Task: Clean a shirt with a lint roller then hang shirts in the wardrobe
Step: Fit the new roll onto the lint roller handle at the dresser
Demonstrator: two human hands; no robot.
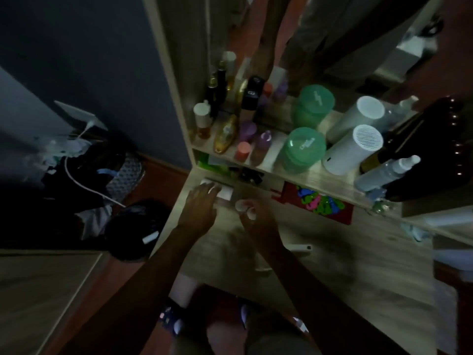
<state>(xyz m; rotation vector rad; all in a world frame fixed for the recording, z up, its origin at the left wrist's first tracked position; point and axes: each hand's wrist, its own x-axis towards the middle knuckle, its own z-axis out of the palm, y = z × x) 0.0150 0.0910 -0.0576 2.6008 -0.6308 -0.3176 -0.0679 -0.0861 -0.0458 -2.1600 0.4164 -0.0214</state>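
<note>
In dim light both my hands reach under the low shelf of a dressing table [320, 254]. My left hand [202, 203] lies with its fingers stretched over a white roll, apparently the lint roller [226, 193]; blur hides whether it grips. My right hand [253, 213] is curled around a pale end piece [241, 204] just right of that roll. No shirt or wardrobe can be made out.
The shelf [322, 179] carries bottles, a green jar [299, 149], a white cylinder [350, 152] and a spray bottle [389, 171], all doubled in the mirror behind. A red card [320, 202] lies under the shelf. On the floor at the left lie a pile of clothes and cables [84, 172] and a dark round bin [135, 229].
</note>
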